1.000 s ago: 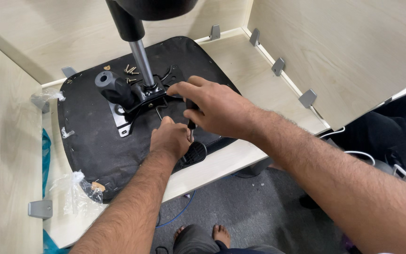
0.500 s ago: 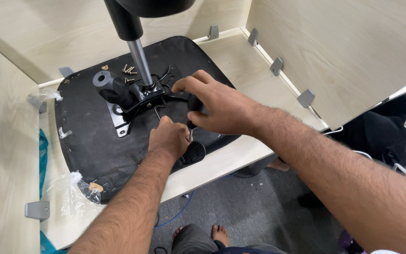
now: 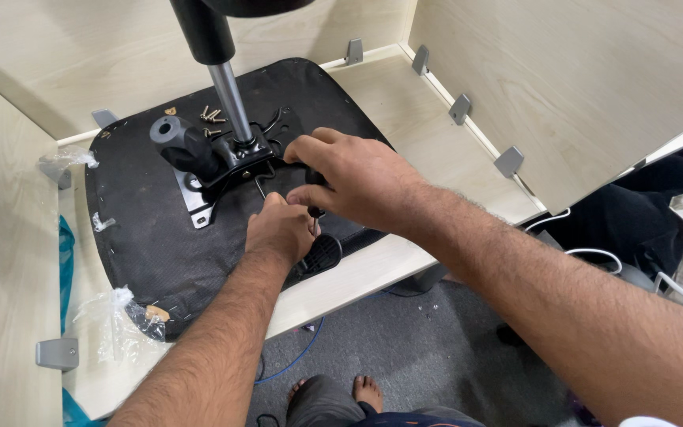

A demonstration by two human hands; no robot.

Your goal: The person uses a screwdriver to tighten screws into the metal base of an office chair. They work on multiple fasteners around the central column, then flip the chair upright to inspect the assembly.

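black seat underside (image 3: 152,237), metal plate (image 3: 199,202) (bolted)

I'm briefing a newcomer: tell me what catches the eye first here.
Two bare hands meet mid-frame over an upturned black chair seat lying on a pale wooden surface: the right hand closes on a dark screwdriver handle, the left hand steadies its tip. Behind them a chrome gas-lift column rises from the black mechanism, loose screws beside it.
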